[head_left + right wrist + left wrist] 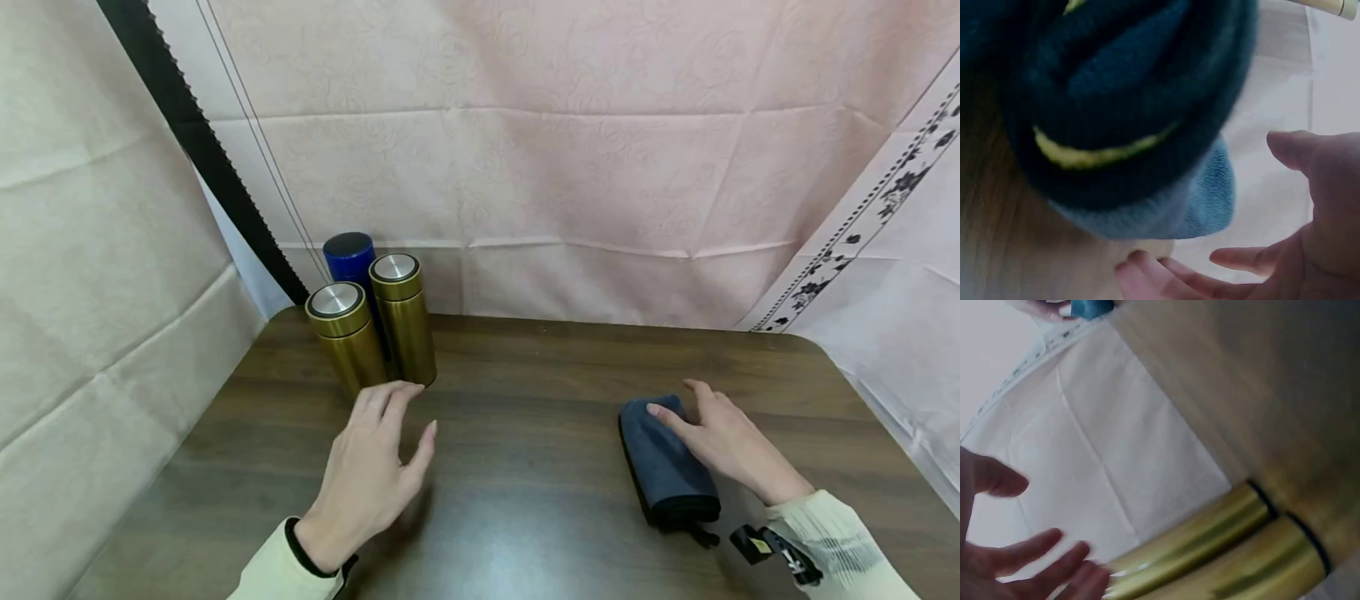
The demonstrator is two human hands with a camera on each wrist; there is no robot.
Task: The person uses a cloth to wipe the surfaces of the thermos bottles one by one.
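Two gold metal flasks with silver lids stand at the back left of the table, the front one (352, 350) slightly left of the taller-looking one (407, 329). Just in front of them my left hand (373, 467) hovers with its thumb apart from the fingers, holding nothing. In the left wrist view the fingertips overlap the near end of a gold flask (1191, 544). On the right lies a rolled blue-grey cloth (663, 458) with black edging. My right hand (731, 437) is spread along its right side, thumb over the cloth's far part in the head view, fingers loosely bent.
A blue flask (349, 258) with a dark top stands behind the gold ones. The wooden table (525, 417) ends at a pale patterned fabric backdrop (570, 183). A white sheet hangs at the left, and a flower-bordered one (900, 192) at the right.
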